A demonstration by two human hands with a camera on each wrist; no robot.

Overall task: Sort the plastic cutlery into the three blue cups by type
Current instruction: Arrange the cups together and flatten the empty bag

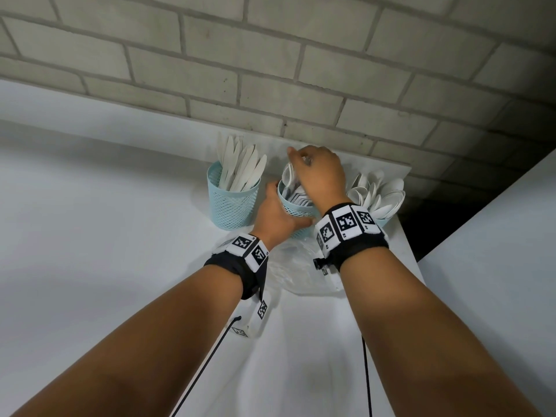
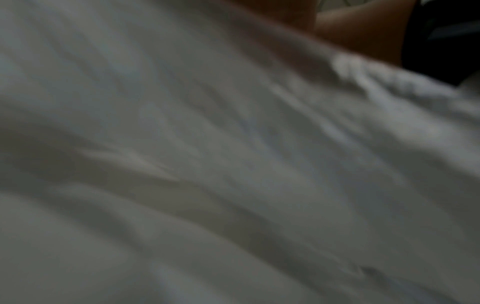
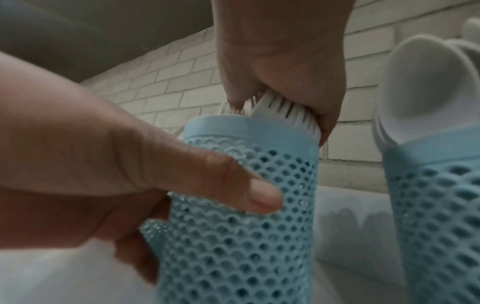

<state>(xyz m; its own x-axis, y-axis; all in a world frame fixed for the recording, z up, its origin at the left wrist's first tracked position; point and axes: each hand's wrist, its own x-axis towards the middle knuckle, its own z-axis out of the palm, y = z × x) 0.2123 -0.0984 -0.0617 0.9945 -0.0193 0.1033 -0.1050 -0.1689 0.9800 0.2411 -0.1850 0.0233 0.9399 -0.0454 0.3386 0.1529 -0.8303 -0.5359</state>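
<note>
Three blue mesh cups stand at the back of the white table (image 1: 120,236), against the brick wall. The left cup (image 1: 233,206) holds white knives (image 1: 240,167). My left hand (image 1: 278,207) grips the middle cup (image 1: 296,210) from its left side, thumb on the mesh (image 3: 249,191). Above it my right hand (image 1: 304,164) grips a bundle of white forks (image 3: 283,115) by the tines, their handles down inside the middle cup (image 3: 246,205). The right cup (image 3: 436,216) holds white spoons (image 3: 426,92) and is mostly hidden behind my right wrist in the head view.
A crumpled clear plastic bag (image 1: 298,275) lies on the table under my wrists; the left wrist view shows only a blurred pale surface. The table ends close to the right of the spoon cup, with a dark gap (image 1: 436,224) before another white surface (image 1: 496,281).
</note>
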